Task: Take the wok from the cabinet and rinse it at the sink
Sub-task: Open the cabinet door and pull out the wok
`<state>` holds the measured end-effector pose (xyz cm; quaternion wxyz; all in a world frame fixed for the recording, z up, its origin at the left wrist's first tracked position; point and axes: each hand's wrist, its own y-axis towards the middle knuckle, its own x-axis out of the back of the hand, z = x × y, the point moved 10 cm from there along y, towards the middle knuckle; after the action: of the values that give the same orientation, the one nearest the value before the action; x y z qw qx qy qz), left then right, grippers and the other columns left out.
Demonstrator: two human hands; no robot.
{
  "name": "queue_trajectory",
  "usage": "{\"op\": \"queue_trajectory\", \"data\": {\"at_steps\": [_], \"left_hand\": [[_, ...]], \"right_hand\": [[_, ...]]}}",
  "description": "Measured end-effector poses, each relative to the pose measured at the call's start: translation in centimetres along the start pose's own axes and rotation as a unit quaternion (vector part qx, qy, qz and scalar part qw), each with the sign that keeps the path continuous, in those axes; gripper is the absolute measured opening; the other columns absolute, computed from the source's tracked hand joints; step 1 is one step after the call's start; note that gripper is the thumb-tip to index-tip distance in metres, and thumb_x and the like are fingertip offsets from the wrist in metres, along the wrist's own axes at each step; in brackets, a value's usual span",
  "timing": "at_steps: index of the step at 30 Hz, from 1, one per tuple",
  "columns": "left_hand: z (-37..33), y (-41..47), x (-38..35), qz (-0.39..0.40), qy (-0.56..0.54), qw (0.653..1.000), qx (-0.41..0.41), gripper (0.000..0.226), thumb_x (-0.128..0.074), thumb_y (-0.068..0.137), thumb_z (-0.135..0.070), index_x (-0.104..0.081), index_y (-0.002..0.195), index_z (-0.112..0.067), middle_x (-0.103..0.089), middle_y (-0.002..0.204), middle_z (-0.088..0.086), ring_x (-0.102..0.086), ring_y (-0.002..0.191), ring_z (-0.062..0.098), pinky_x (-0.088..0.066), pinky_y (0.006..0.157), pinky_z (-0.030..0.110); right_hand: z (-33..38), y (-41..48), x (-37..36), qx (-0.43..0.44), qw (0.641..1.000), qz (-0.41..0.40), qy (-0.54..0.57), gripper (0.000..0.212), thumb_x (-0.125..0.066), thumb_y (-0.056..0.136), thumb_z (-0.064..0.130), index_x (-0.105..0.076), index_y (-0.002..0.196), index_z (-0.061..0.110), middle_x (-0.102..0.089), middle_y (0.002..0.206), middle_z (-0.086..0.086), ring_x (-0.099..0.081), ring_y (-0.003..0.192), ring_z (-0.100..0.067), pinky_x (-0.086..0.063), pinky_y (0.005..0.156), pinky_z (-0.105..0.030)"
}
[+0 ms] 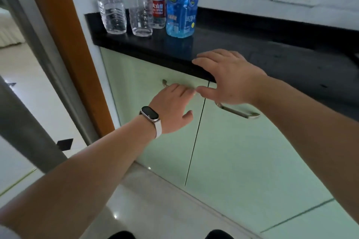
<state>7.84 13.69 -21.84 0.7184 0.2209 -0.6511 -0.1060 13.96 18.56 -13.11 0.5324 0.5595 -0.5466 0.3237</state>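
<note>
Now the fingers (181, 90) of my left hand (171, 106) lie straight on the metal bar handle (164, 83) of the pale green cabinet door (136, 75), ready to pull; my right hand (231, 77) hovers spread wide near the black stone counter (252, 48). The wok is unseen, presumably behind the shut doors. Plastic bottles (180, 11) stand on the counter by the wall.

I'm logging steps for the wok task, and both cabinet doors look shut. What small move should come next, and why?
Probably the left hand should curl its fingers round the left door's handle and pull. Both cabinet doors are shut and no wok shows. That hand's straight fingers lie at the handle, while the right hand hovers open above the right handle.
</note>
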Motion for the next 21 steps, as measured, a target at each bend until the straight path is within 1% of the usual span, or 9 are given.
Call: {"op": "queue_trajectory", "data": {"at_steps": [4, 8, 10, 11, 13, 15, 16, 18, 21], "left_hand": [[-0.3, -0.5, 0.1, -0.037, -0.007, 0.999, 0.026, 0.053, -0.062, 0.077, -0.037, -0.053, 0.123, -0.012, -0.064, 0.108, 0.008, -0.057, 0.103, 0.030, -0.049, 0.090, 0.039], [-0.1, -1.7, 1.0, -0.054, -0.029, 0.997, 0.047, 0.049, -0.061, 0.079, -0.039, -0.055, 0.120, -0.014, -0.065, 0.110, 0.003, -0.057, 0.104, 0.026, -0.047, 0.090, 0.036], [0.2, -2.7, 1.7, -0.073, -0.038, 0.995, 0.051, 0.052, -0.064, 0.079, -0.038, -0.053, 0.123, -0.012, -0.066, 0.107, 0.002, -0.060, 0.100, 0.025, -0.051, 0.086, 0.035], [0.3, -3.3, 2.0, -0.080, -0.043, 0.995, 0.051, 0.057, -0.064, 0.079, -0.039, -0.050, 0.127, -0.010, -0.067, 0.106, 0.003, -0.061, 0.098, 0.024, -0.053, 0.083, 0.036], [0.5, -4.3, 2.4, -0.077, -0.050, 0.994, 0.052, 0.071, -0.061, 0.082, -0.044, -0.036, 0.139, -0.011, -0.066, 0.107, 0.003, -0.061, 0.097, 0.022, -0.054, 0.083, 0.037], [0.7, -5.2, 3.1, -0.073, -0.056, 0.994, 0.059, 0.081, -0.056, 0.085, -0.051, -0.020, 0.148, -0.014, -0.066, 0.110, 0.002, -0.062, 0.099, 0.018, -0.053, 0.085, 0.034], [0.8, -5.6, 3.5, -0.073, -0.055, 0.994, 0.065, 0.085, -0.055, 0.086, -0.054, -0.015, 0.150, -0.015, -0.066, 0.112, 0.002, -0.062, 0.101, 0.018, -0.052, 0.086, 0.032], [0.7, -6.4, 4.5, -0.074, -0.045, 0.993, 0.082, 0.087, -0.050, 0.086, -0.062, -0.012, 0.152, -0.019, -0.066, 0.116, 0.001, -0.062, 0.104, 0.017, -0.052, 0.085, 0.032], [1.2, -7.4, 5.5, -0.092, -0.031, 0.989, 0.112, 0.086, -0.044, 0.083, -0.073, -0.021, 0.149, -0.023, -0.068, 0.113, -0.002, -0.064, 0.099, 0.016, -0.056, 0.077, 0.030]], "right_hand": [[-0.1, -0.1, 0.2, 0.000, 1.000, -0.017, 0.014, 0.072, -0.050, 0.088, 0.058, -0.035, 0.150, 0.024, -0.039, 0.155, 0.002, -0.030, 0.143, -0.022, -0.020, 0.117, -0.044], [-0.5, -0.3, 0.5, -0.006, 0.999, -0.017, 0.045, 0.067, -0.051, 0.089, 0.056, -0.040, 0.147, 0.025, -0.044, 0.150, 0.003, -0.033, 0.141, -0.021, -0.021, 0.117, -0.043], [-0.6, -0.3, 0.5, -0.007, 0.998, -0.023, 0.050, 0.065, -0.051, 0.090, 0.056, -0.040, 0.147, 0.026, -0.044, 0.150, 0.004, -0.033, 0.141, -0.021, -0.020, 0.117, -0.043], [-0.6, -0.3, 0.6, -0.008, 0.998, -0.026, 0.051, 0.065, -0.050, 0.090, 0.056, -0.040, 0.147, 0.026, -0.044, 0.150, 0.004, -0.033, 0.141, -0.021, -0.020, 0.117, -0.042], [-0.7, -0.3, 0.7, -0.012, 0.998, -0.030, 0.052, 0.064, -0.049, 0.091, 0.057, -0.040, 0.147, 0.026, -0.044, 0.151, 0.003, -0.033, 0.141, -0.021, -0.021, 0.117, -0.043], [-0.7, -0.2, 0.7, -0.013, 0.998, -0.030, 0.051, 0.065, -0.048, 0.090, 0.058, -0.040, 0.147, 0.026, -0.045, 0.149, 0.002, -0.035, 0.140, -0.022, -0.023, 0.117, -0.045], [-0.7, -0.2, 0.7, -0.014, 0.998, -0.027, 0.051, 0.066, -0.048, 0.090, 0.058, -0.039, 0.147, 0.026, -0.046, 0.149, 0.002, -0.035, 0.139, -0.023, -0.024, 0.117, -0.046], [-0.7, -0.3, 0.7, -0.016, 0.998, -0.019, 0.050, 0.066, -0.048, 0.090, 0.058, -0.038, 0.148, 0.026, -0.045, 0.150, 0.002, -0.035, 0.139, -0.023, -0.025, 0.117, -0.046], [-0.6, -0.4, 0.8, -0.013, 0.999, -0.018, 0.040, 0.066, -0.047, 0.090, 0.057, -0.037, 0.148, 0.027, -0.044, 0.150, 0.002, -0.035, 0.140, -0.023, -0.025, 0.116, -0.046]]}}
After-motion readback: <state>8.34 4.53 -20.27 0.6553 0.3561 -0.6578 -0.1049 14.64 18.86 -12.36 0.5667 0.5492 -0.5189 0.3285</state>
